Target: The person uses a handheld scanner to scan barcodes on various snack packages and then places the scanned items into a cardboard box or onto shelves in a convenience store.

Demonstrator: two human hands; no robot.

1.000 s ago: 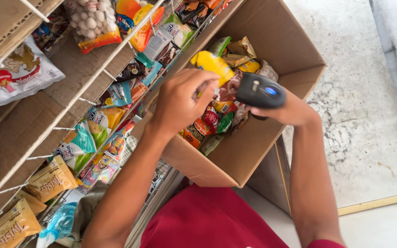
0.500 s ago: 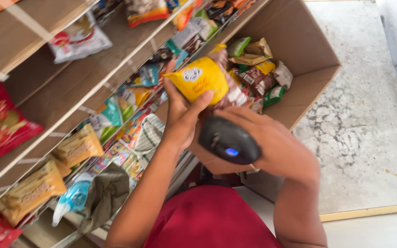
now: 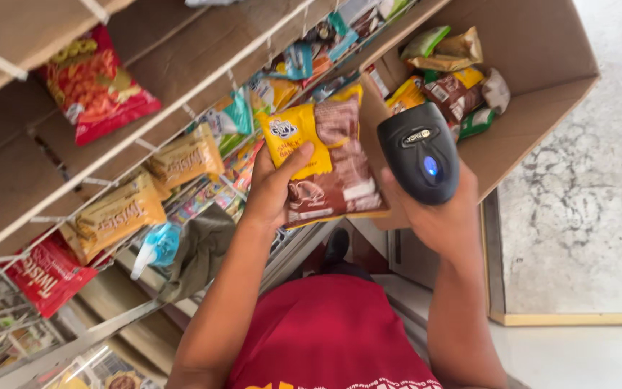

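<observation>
A wire snack rack point(image 3: 181, 108) lined with cardboard fills the left of the view, with a pale stone floor point(image 3: 584, 216) on the right and an open cardboard box point(image 3: 534, 108) of mixed snack packets between them. On the rack hang a red chip bag point(image 3: 91, 83), several tan-yellow packets point(image 3: 113, 212) and another red bag point(image 3: 44, 274) lower down; a blue spray bottle point(image 3: 156, 245) and a grey-green cloth point(image 3: 199, 248) sit near the rack's lower edge.

The left hand point(image 3: 275, 191) is clamped on a yellow and brown snack packet point(image 3: 325, 162), thumb across its yellow front, holding it up just in front of the rack and beside the box. The right hand point(image 3: 440, 216) is closed around a black handheld scanner point(image 3: 419, 151) with a blue light showing on its top, held just beside the packet's right edge. Below, the person's red shirt point(image 3: 329, 335) shows.
</observation>
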